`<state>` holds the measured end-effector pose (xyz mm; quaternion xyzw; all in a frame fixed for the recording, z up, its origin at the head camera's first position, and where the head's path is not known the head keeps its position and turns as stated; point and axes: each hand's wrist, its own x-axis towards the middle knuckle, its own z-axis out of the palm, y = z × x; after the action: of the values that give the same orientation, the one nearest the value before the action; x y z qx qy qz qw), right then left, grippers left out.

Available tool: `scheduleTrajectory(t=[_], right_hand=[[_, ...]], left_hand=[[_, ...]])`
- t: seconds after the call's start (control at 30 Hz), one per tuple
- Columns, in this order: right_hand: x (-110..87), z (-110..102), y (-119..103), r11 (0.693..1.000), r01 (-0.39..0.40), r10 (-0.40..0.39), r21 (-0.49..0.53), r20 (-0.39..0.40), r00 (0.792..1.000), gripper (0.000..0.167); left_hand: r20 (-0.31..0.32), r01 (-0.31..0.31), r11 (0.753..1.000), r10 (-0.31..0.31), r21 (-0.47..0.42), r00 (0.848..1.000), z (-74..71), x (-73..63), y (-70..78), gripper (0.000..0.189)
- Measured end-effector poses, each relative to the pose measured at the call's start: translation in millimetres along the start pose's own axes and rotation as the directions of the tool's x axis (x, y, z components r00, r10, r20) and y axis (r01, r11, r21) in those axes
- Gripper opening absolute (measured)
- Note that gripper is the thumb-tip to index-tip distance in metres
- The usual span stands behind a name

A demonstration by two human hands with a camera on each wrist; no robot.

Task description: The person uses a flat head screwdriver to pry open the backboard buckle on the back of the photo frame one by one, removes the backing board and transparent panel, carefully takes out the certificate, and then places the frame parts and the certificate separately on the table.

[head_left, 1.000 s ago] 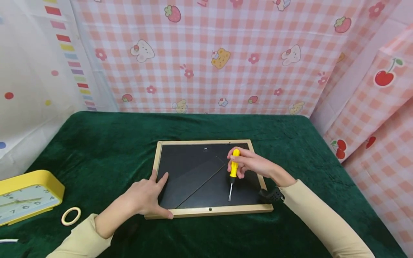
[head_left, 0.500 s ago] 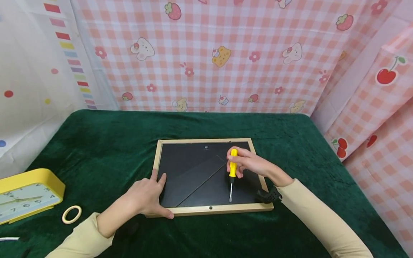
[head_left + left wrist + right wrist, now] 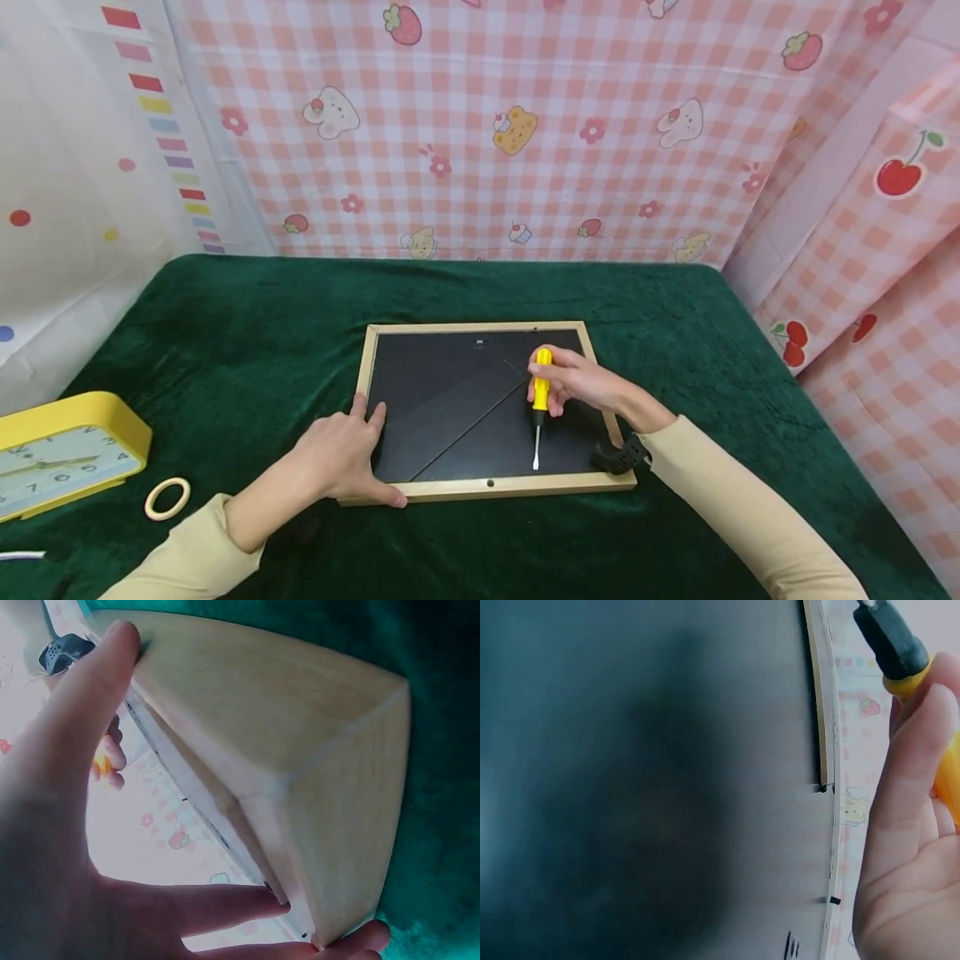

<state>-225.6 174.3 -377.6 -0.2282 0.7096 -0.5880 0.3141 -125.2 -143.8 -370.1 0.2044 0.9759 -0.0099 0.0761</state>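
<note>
A light wooden picture frame (image 3: pixel 420 492) with a black panel (image 3: pixel 442 408) lies on the green cloth in the head view. A thin diagonal line crosses the panel. My left hand (image 3: pixel 341 454) rests on the frame's near left corner, thumb along the near edge, fingers spread over the left side. In the left wrist view, the wooden corner (image 3: pixel 300 750) sits between thumb and fingers. My right hand (image 3: pixel 573 382) grips a yellow-handled flathead screwdriver (image 3: pixel 541 400) over the panel's right part, tip pointing down towards the near edge. Whether the tip touches the panel I cannot tell.
A yellow clock (image 3: pixel 82 433) stands at the far left, with a wooden ring (image 3: pixel 167 499) beside it. Part of a white strip (image 3: pixel 21 555) shows at the left edge. Green cloth (image 3: pixel 480 292) covers the table; checked curtains (image 3: pixel 465 125) hang behind.
The head view has shifted slightly. My right hand with the screwdriver has moved only a little, its tip slightly nearer the frame's near edge. My left hand stays at the corner.
</note>
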Motion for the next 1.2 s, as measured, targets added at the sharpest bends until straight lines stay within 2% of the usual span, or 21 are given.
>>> scheduleTrajectory(t=[0.13,0.3,0.5,0.6,0.9,1.1,1.2], right_hand=[[-0.3,-2.2,2.2,1.000,0.010,-0.011,0.018,0.021,1.000,0.034],[8.3,-3.8,4.9,1.000,0.011,-0.011,0.005,0.066,0.998,0.037],[14.7,-5.6,10.1,0.991,-0.109,0.103,0.073,0.079,0.991,0.029],[14.9,-6.5,12.6,0.985,-0.141,0.132,0.099,0.085,0.988,0.025],[13.3,-5.9,7.7,0.991,-0.104,0.095,0.083,0.107,0.990,0.030],[6.5,-4.8,4.7,0.998,-0.051,0.049,0.033,0.070,0.996,0.035],[4.3,-5.8,4.9,0.999,-0.041,0.040,0.021,0.055,0.998,0.040]], left_hand=[[-0.009,-0.003,1.000,0.003,0.010,1.000,0.1,0.0,-0.1,0.116],[-0.021,0.000,1.000,0.001,0.018,1.000,0.7,0.6,-1.2,0.115],[-0.031,-0.004,1.000,0.004,0.017,1.000,1.0,0.6,-0.8,0.116],[-0.036,-0.007,1.000,0.007,0.019,0.999,1.9,0.5,-0.4,0.115],[-0.057,-0.021,0.999,0.023,0.034,0.998,3.1,-1.1,-0.4,0.117],[-0.039,0.003,0.992,0.002,0.124,0.999,-0.2,-3.2,2.6,0.112],[-0.061,-0.027,0.987,0.037,0.156,0.997,-3.6,-5.7,8.1,0.107]])
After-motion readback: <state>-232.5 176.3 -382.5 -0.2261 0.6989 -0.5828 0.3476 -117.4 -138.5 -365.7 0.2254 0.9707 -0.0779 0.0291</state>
